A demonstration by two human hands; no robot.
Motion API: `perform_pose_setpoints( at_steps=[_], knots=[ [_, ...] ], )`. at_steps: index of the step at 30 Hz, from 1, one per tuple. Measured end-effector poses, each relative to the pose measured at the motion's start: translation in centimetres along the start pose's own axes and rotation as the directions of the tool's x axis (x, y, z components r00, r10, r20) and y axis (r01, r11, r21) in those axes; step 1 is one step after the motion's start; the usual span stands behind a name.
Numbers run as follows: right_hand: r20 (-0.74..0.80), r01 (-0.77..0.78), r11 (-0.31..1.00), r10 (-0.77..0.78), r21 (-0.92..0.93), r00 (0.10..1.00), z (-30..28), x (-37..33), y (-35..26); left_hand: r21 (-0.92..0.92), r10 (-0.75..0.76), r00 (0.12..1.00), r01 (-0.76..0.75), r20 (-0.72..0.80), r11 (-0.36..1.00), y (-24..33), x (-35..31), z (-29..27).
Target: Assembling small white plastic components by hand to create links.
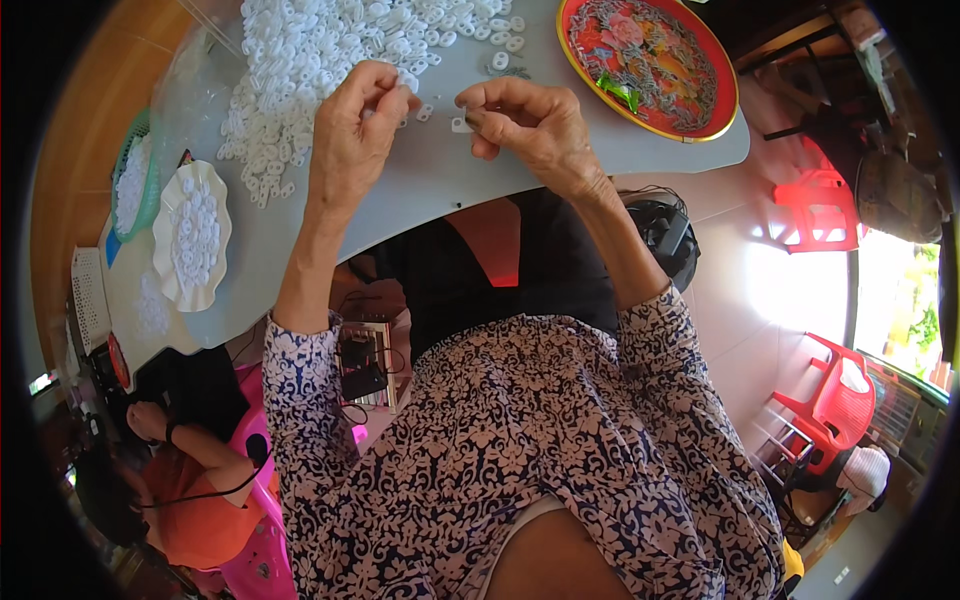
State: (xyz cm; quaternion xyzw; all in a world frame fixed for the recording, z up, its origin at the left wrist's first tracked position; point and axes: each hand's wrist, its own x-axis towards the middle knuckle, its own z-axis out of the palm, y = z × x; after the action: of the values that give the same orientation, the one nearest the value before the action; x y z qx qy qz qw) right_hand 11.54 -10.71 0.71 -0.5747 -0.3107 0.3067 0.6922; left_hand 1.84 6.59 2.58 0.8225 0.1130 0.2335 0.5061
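My left hand (355, 135) is closed in a pinch on a small white plastic piece (407, 82), just in front of a big heap of white oval pieces with holes (320, 50). To its right my right hand (540, 125) is also pinched closed, thumb against fingertips. What it holds, if anything, is too small to make out. A few loose white pieces lie on the grey tabletop (390, 205) between the two hands. Beyond the right hand is a round red flowered tray (569, 40) with a gold rim, strewn with many small grey metal parts.
A scalloped white dish (165, 240) and a green basket (150, 205) hold more white pieces at the left. Small metal parts (508, 72) lie near the heap. A co-worker in orange (205, 505) sits at lower left. Red plastic chairs (835, 400) stand at right.
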Motion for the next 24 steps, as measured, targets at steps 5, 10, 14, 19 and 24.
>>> perform_pose_setpoints(
  at_steps=[5,10,14,19,24],
  knots=[
    [0.023,0.055,0.994,-0.057,0.1,0.998,-0.2,0.2,0.6,-0.137,-0.024,1.0,0.026,0.015,0.99,0.1,-1.6,1.5],
    [0.02,0.075,0.996,-0.076,0.05,0.997,0.0,0.2,0.3,-0.118,-0.081,0.995,0.087,0.057,0.989,0.6,-2.2,2.3],
    [0.043,0.076,0.996,-0.074,-0.037,0.996,0.3,0.2,0.0,-0.081,-0.002,0.997,0.008,0.075,0.997,0.9,-2.5,2.6],
    [0.044,0.094,0.995,-0.092,-0.046,0.995,0.1,0.1,0.0,-0.122,0.045,0.998,-0.039,0.051,0.992,1.0,-2.8,2.3],
    [0.044,0.098,0.993,-0.095,-0.063,0.995,0.1,0.1,0.3,-0.316,-0.167,0.975,0.207,0.149,0.926,0.0,-2.8,2.4]
  ],
)
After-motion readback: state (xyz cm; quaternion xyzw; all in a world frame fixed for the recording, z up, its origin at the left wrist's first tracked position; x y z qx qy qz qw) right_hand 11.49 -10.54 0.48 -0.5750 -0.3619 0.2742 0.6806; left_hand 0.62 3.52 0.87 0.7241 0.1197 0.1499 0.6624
